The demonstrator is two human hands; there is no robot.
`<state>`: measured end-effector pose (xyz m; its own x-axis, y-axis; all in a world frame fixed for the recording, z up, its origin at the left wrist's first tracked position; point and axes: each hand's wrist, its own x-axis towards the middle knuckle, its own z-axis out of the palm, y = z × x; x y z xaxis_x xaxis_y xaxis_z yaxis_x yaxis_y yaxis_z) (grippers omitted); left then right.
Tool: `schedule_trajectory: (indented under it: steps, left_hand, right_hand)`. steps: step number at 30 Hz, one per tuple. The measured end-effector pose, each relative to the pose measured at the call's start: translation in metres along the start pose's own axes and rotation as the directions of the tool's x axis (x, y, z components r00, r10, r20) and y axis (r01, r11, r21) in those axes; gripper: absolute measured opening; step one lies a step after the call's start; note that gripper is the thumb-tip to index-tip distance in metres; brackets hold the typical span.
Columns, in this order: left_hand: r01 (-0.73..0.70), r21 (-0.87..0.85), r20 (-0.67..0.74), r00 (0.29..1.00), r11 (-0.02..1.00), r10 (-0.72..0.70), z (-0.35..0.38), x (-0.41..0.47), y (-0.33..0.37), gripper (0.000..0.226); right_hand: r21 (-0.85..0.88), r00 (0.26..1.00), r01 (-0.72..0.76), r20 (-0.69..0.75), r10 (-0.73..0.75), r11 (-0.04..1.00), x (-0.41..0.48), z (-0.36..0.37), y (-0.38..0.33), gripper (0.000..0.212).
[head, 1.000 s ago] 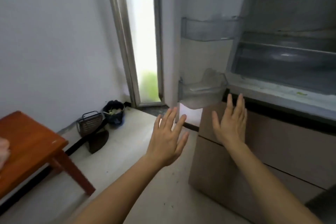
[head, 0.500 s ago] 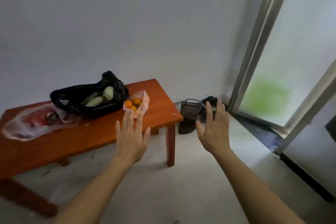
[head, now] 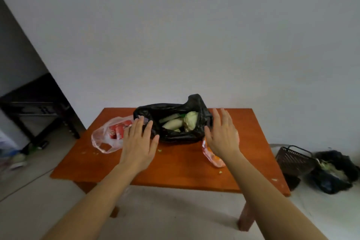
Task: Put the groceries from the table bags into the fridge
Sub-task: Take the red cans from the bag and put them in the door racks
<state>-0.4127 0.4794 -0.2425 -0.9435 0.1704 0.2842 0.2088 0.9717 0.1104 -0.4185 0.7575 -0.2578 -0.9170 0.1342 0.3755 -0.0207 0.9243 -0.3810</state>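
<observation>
A black plastic bag (head: 175, 134) lies open on the low orange-brown table (head: 175, 169), with pale green vegetables (head: 181, 122) showing inside. Left of it lies a clear bag with red packets (head: 114, 132). A clear bag of orange fruit (head: 212, 157) lies to the right, partly hidden behind my right hand. My left hand (head: 139, 142) hovers with straight fingers over the black bag's left edge. On the bag's right side my right hand (head: 222, 134) is stretched out flat. Neither holds anything. The fridge is out of view.
A dark wire basket (head: 294, 160) and a black bag of scraps (head: 335, 171) sit on the floor to the right of the table. A dark shelf unit (head: 37, 107) stands at the left wall. Small green scraps dot the tabletop.
The view has swung left from the open fridge to the table. Both empty hands now reach over the black bag, one on each side.
</observation>
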Motion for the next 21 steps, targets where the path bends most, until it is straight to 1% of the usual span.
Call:
schedule_trajectory:
  steps: [2, 5, 8, 10, 15, 18, 21]
  left_hand:
    - [0.039, -0.018, 0.002, 0.999, 0.999, -0.039, 0.005, 0.017, -0.017, 0.064]
    - [0.084, -0.014, 0.041, 0.996, 0.996, -0.084, 0.024, 0.042, -0.044, 0.065]
    - [0.114, -0.056, 0.096, 0.989, 0.992, -0.108, 0.049, 0.067, -0.076, 0.061]
    - [0.114, -0.109, 0.129, 0.987, 0.988, -0.099, 0.069, 0.086, -0.101, 0.058]
    - [0.111, -0.172, 0.221, 0.973, 0.979, -0.071, 0.111, 0.135, -0.176, 0.034]
    - [0.115, -0.170, 0.283, 0.957, 0.979, -0.064, 0.132, 0.163, -0.228, 0.031]
    - [0.132, -0.178, 0.340, 0.938, 0.975, -0.065, 0.152, 0.185, -0.274, 0.028]
  right_hand:
    - [0.005, 0.996, 0.062, 0.057, -0.062, 0.998, 0.028, 0.018, -0.017, 0.066]
    - [0.040, 0.976, 0.149, 0.154, -0.153, 0.988, 0.065, 0.049, -0.043, 0.063]
    - [0.055, 0.955, 0.197, 0.217, -0.204, 0.979, 0.095, 0.083, -0.063, 0.058]
    - [0.063, 0.948, 0.200, 0.238, -0.210, 0.978, 0.112, 0.109, -0.077, 0.055]
    - [0.120, 0.938, 0.194, 0.266, -0.220, 0.974, 0.154, 0.170, -0.125, 0.044]
    - [0.216, 0.943, 0.151, 0.261, -0.206, 0.965, 0.178, 0.202, -0.170, 0.037]
    - [0.337, 0.932, 0.129, 0.281, -0.231, 0.932, 0.197, 0.232, -0.220, 0.026]
